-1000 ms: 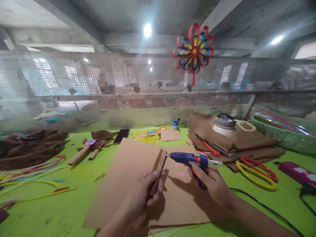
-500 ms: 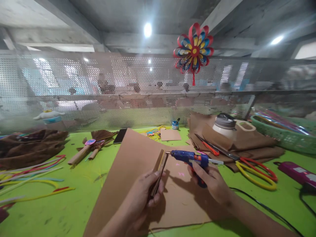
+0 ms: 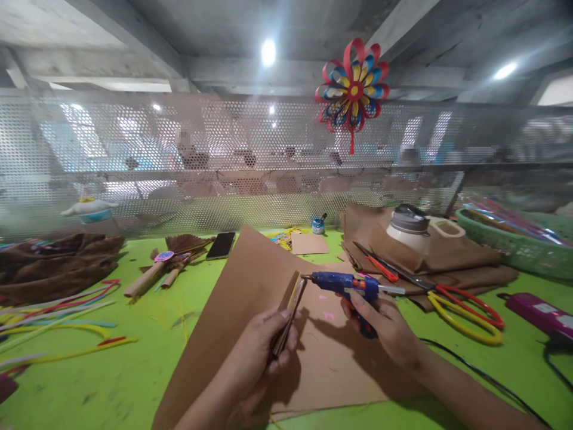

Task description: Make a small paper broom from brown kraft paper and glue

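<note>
Head view, lower centre: a thin folded stack of brown card strips with a yellow edge [image 3: 290, 310] stands tilted on end just above a large brown paper sheet [image 3: 233, 298]. The left hand [image 3: 259, 352] is closed around the stack's lower half, thumb on one face and fingers on the other. The stack looks light and thin, likely to bend or fan apart if held loosely. Pinching it flat near the bottom seems the sound hold, away from the top edge where the glue goes.

The right hand [image 3: 385, 328] is wrapped around the handle of a blue hot-glue gun [image 3: 347, 285], whose metal nozzle touches the stack's upper end. The gun is stiff plastic and probably hot at the tip, so the handle is the place to grip it. A black cable [image 3: 470, 364] trails away to the lower right.

Both lie over a bright green table [image 3: 111, 382]. At right are red-and-yellow-handled scissors [image 3: 465, 313], a pile of brown paper [image 3: 447, 257] bearing a white jar with a grey lid [image 3: 407, 227], and a green plastic basket [image 3: 514, 248]. A black phone [image 3: 221, 245] lies at upper centre, coloured strips [image 3: 58, 310] at left, and a red, blue and yellow paper pinwheel [image 3: 352, 89] hangs above.

No brand, label or writing can be read.
</note>
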Motion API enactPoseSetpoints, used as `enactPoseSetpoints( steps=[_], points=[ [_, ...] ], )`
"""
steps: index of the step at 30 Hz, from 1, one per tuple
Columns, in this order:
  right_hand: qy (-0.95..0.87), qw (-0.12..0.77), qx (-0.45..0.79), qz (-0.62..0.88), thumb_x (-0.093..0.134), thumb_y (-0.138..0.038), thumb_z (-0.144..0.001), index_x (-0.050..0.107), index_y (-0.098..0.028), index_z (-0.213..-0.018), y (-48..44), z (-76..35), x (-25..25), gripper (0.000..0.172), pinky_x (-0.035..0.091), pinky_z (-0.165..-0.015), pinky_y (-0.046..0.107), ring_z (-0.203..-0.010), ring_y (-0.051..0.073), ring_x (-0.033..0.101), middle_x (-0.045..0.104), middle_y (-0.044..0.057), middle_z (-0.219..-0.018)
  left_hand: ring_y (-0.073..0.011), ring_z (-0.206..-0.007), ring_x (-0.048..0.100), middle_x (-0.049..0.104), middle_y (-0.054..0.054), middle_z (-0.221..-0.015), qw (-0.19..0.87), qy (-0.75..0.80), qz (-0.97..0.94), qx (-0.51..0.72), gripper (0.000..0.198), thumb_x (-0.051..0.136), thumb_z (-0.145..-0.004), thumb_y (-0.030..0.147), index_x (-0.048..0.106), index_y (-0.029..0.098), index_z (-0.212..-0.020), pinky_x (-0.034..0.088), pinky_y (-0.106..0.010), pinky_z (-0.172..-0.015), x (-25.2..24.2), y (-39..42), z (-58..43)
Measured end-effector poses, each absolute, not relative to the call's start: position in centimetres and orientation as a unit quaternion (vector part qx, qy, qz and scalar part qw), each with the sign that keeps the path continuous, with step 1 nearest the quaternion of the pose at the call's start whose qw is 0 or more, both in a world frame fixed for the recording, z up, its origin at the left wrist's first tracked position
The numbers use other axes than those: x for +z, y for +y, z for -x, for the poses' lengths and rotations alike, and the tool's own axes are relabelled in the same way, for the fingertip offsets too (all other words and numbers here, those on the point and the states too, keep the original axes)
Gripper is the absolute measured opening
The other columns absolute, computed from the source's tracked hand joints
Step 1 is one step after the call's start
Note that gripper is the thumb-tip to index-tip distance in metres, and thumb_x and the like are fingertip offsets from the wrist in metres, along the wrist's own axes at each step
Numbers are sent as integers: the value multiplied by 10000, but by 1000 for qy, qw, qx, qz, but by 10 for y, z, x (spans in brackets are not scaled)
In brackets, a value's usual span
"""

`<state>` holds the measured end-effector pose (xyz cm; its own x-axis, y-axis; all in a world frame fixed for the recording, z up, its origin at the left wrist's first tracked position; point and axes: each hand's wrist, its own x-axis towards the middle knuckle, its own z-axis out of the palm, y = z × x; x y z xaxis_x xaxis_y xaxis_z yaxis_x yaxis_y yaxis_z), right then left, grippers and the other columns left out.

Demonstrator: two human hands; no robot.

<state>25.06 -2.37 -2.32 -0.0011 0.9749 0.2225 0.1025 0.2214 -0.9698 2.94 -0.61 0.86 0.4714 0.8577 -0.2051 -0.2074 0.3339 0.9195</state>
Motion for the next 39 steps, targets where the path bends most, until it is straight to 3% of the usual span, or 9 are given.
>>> enactPoseSetpoints(
  steps=[5, 11, 24, 39],
  points=[
    [-589, 514, 416, 465, 468, -492, -902, 597, -137, -842, -25, -251, -23, 383, 301, -505, 262, -534, 112, 426, 492, 1, -629, -9, -337, 270, 470, 48, -544, 742, 356, -442, 357, 239, 540, -850, 355, 583, 121, -881, 102, -157, -337, 7, -3, -27],
    [-595, 503, 430, 456, 469, -492, -900, 554, -148, -711, -29, -250, -23, 401, 299, -508, 258, -550, 111, 423, 496, 11, -644, -9, -345, 293, 485, 38, -556, 739, 357, -443, 360, 254, 543, -847, 372, 580, 122, -869, 109, -153, -342, 6, -2, -25],
    [-553, 564, 419, 448, 507, -530, -866, 598, -143, -764, -25, -251, -16, 411, 346, -509, 263, -541, 117, 458, 542, 24, -656, -17, -317, 281, 485, 42, -486, 733, 376, -422, 378, 254, 593, -804, 367, 602, 119, -854, 143, -136, -336, 7, -7, -32],
    [-569, 510, 443, 469, 497, -527, -873, 619, -138, -798, -31, -250, -26, 415, 316, -524, 259, -566, 119, 438, 542, 27, -670, -15, -336, 280, 493, 43, -529, 720, 377, -458, 361, 229, 533, -823, 342, 582, 124, -873, 108, -148, -332, 16, -4, -26]
  ],
)
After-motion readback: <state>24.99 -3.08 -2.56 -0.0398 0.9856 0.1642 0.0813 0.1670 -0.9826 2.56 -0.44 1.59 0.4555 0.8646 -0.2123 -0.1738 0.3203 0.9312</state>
